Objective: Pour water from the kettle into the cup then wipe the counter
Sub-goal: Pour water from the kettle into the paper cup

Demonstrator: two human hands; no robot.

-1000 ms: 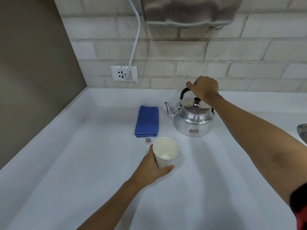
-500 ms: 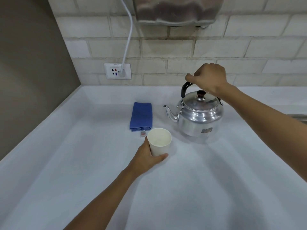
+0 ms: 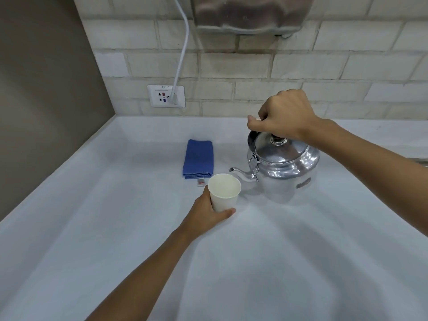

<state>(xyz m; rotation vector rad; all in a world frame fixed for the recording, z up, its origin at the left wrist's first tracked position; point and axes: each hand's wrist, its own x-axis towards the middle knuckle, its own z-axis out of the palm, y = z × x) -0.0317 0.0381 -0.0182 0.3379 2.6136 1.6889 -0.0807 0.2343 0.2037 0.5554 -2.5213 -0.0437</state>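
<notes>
counter (image 3: 115, 228) | blue cloth (image 3: 198, 159) behind cup (image 3: 224, 192) (left hand (image 3: 205, 214) gripping) | right hand (image 3: 283, 114) gripping kettle (image 3: 281, 169)

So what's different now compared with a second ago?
The right hand, gripping the handle throughout, has lifted the kettle off the counter and carried it toward the cup, spout near the rim. No water is pouring yet. The left hand still holds the cup; the blue cloth hasn't moved.

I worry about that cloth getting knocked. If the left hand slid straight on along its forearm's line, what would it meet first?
The cup, which the left hand already grips. Past it comes the kettle spout, probably; the blue cloth lies left of that line.
</notes>
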